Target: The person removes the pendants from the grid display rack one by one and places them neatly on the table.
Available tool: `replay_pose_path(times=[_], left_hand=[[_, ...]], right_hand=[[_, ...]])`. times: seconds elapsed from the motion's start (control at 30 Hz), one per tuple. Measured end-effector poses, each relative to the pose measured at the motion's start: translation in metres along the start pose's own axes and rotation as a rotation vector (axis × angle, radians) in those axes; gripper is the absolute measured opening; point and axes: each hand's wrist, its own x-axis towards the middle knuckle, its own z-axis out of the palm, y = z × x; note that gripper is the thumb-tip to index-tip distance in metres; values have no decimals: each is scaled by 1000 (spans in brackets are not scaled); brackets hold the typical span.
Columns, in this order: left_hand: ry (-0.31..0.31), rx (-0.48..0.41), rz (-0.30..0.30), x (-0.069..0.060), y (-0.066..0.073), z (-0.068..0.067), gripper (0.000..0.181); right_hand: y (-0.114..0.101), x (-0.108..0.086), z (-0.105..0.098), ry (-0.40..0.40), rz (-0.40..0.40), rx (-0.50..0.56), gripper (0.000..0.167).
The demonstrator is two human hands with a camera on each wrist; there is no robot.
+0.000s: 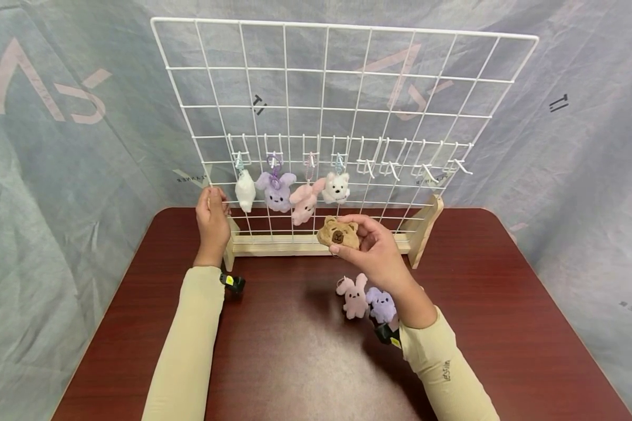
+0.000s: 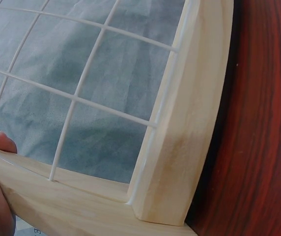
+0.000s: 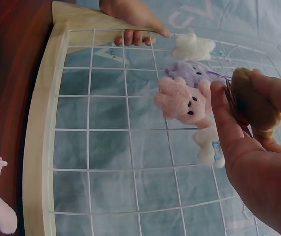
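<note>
My left hand (image 1: 213, 225) grips the left wooden side post (image 2: 180, 123) of a white wire grid rack (image 1: 323, 71), thumb in front and fingertips behind. In front of the rack, my right hand (image 1: 375, 248) pinches a brown bear plush keychain (image 1: 339, 234) between thumb and fingers, its face toward the head camera. Several plush keychains hang from hooks on the left half: a white one (image 1: 245, 192) turned sideways, a purple bunny (image 1: 277, 196), a tilted pink bunny (image 1: 305, 203) and a white bear (image 1: 337, 188).
More white hooks (image 1: 428, 172) line the rack's right half. A pink bunny plush (image 1: 355, 297) and a purple plush (image 1: 381, 305) lie on the dark red table (image 1: 279, 351) below my right forearm. Grey printed cloth (image 1: 584, 175) surrounds the table's back and sides.
</note>
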Motion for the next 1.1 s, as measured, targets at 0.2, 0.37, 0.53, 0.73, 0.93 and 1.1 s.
replay_pose_path(times=[0.2, 0.37, 0.53, 0.73, 0.93, 1.1], left_hand=[[-4, 7, 0, -1, 1, 0, 42], [-6, 0, 0, -1, 0, 0, 43], [-3, 4, 6, 0, 0, -1, 46], [-10, 1, 12, -1, 1, 0, 45], [-4, -8, 11, 0, 1, 1, 39], [8, -2, 3, 0, 0, 1, 34]], right_hand=[[3, -1, 0, -36, 20, -43, 56], [7, -1, -1, -78, 15, -59, 58], [11, -1, -1, -122, 40, -104, 55], [15, -2, -1, -126, 86, -153, 51], [19, -2, 0, -142, 109, -195, 48], [26, -4, 1, -166, 134, -229, 49]])
